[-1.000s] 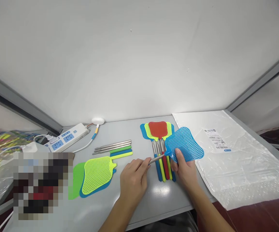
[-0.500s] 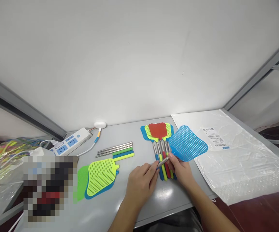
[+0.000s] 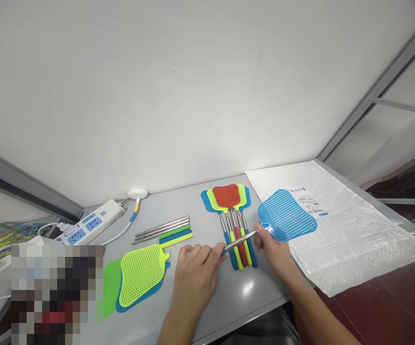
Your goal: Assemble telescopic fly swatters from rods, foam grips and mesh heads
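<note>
Between my hands is a blue fly swatter with a mesh head and a metal rod. My left hand is closed around its handle end, where only a bit of blue shows. My right hand pinches the neck of the mesh head, with the head spreading out to the right. Behind the bare rod, several fly swatters with red, yellow-green and blue heads lie fanned together, handles toward me. On the left are loose swatter heads in yellow-green, blue and green. Several metal rods with coloured handles lie behind them.
A white plastic mailing bag with a label covers the table's right side. At the left stand a power strip and a white device with a cable. A blurred patch hides the near left corner. A white wall closes the back.
My hands have moved farther apart, and a longer stretch of the metal rod shows between them. The swatter head has turned slightly and shifted right. The camera view has shifted too.
</note>
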`<state>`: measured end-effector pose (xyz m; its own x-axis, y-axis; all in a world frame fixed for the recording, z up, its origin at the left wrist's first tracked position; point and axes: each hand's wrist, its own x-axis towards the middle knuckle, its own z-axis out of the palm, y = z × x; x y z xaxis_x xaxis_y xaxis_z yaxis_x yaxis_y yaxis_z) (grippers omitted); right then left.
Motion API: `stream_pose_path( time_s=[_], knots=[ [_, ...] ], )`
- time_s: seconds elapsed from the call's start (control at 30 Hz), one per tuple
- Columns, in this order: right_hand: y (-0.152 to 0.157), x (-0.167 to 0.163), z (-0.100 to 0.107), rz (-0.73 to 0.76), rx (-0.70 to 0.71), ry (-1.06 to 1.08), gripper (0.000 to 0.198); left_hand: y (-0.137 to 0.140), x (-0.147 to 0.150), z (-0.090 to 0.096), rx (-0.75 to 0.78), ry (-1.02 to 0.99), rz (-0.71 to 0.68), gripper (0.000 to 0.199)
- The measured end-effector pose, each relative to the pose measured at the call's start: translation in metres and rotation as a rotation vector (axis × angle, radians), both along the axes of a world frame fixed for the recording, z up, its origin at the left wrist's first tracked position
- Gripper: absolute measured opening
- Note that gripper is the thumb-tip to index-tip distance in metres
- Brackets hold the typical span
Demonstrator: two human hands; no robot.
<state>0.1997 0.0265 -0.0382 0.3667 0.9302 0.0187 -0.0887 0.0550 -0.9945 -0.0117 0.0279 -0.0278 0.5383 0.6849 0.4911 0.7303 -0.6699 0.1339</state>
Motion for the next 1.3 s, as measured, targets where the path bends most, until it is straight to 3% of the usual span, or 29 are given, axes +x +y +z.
stream_pose_path(
  time_s=[0.1,0.27,0.37,0.47,0.53,0.63,0.7,0.73,0.77,0.83,0.9,1.0,1.1,1.2,1.3],
  knots=[
    [0.000,0.024,0.008,-0.089,0.040,0.052,0.043,-0.006,-0.021,0.003,0.049,0.027,-0.011,0.019],
    [-0.007,0.078,0.035,-0.321,0.147,0.156,0.039,-0.012,-0.091,0.007,0.222,-0.013,0.060,0.019],
    [-0.014,0.096,0.051,-0.296,0.149,0.189,0.040,-0.017,-0.125,0.014,0.276,-0.072,0.117,0.019],
    [-0.019,0.092,0.058,-0.237,0.153,0.240,0.038,-0.026,-0.136,0.027,0.303,-0.142,0.221,0.020],
    [-0.021,0.079,0.059,-0.213,0.152,0.287,0.037,-0.033,-0.132,0.035,0.301,-0.312,0.365,0.017],
    [-0.023,0.056,0.057,-0.144,0.104,0.340,0.037,-0.042,-0.114,0.042,0.273,-0.853,0.535,0.034],
    [-0.025,0.043,0.053,-0.107,0.090,0.347,0.038,-0.044,-0.097,0.041,0.282,-1.126,0.555,0.054],
    [-0.026,0.038,0.051,-0.108,0.097,0.342,0.039,-0.045,-0.089,0.038,0.223,-1.400,0.508,0.052],
    [-0.028,0.035,0.049,-0.124,0.109,0.337,0.039,-0.045,-0.081,0.034,0.079,-1.619,0.451,0.047],
    [-0.030,0.032,0.043,-0.180,0.122,0.329,0.038,-0.045,-0.071,0.027,-0.119,-1.866,0.407,0.043],
    [-0.033,0.033,0.038,-0.222,0.111,0.325,0.037,-0.045,-0.066,0.021,-0.213,-2.001,0.437,0.038],
    [-0.036,0.033,0.031,-0.203,0.093,0.319,0.037,-0.047,-0.059,0.017,-0.340,-2.164,0.484,0.016],
    [-0.038,0.015,0.026,-0.143,0.072,0.295,0.035,-0.051,-0.040,0.016,-0.524,-2.216,0.440,0.019],
    [-0.041,-0.020,0.018,0.009,-0.003,0.251,0.041,-0.056,-0.013,0.013,-0.689,-2.170,0.363,0.023],
    [-0.044,-0.054,0.008,0.153,-0.058,0.246,0.050,-0.060,0.008,0.009,-0.764,-2.125,0.281,0.032]
  ],
)
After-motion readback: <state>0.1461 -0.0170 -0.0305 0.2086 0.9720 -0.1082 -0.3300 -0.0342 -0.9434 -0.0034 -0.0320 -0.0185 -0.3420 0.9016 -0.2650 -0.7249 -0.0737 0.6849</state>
